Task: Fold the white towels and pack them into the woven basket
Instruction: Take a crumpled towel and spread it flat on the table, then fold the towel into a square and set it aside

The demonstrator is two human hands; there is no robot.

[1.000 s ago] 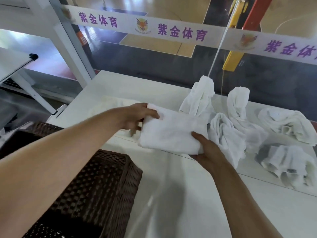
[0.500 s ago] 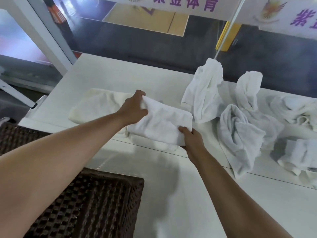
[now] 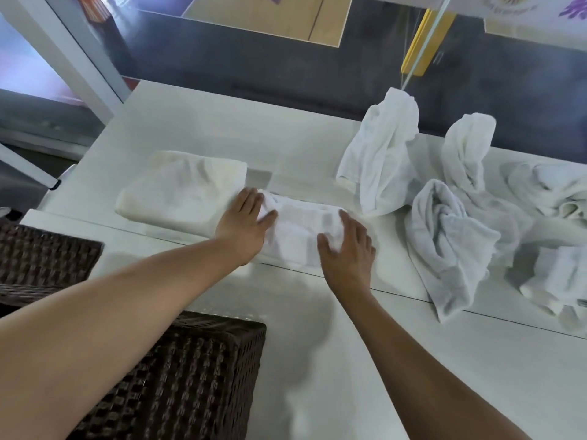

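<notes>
Lowered since the earlier frame from mid-air onto the surface (image 3: 197,122), beside cream folded towel (image 3: 181,192), well short of woven basket (image 3: 178,376): folded towel (image 3: 298,236), pinned flat under spread, unclenched left hand (image 3: 243,223) and right hand (image 3: 347,249); risk: layers slipping open on lifting.

You are looking down on a white table (image 3: 203,122) that fills the middle and lower right of the frame, with a thin seam running across its top. Beyond its far edge, a dark grey floor (image 3: 254,58) crosses the upper frame, with a tan wooden panel (image 3: 270,17) at top centre. A white post (image 3: 66,49) slants through the upper left. At upper right you see a yellow upright (image 3: 425,42) and a white banner (image 3: 524,14). Soft daylight falls evenly.
</notes>
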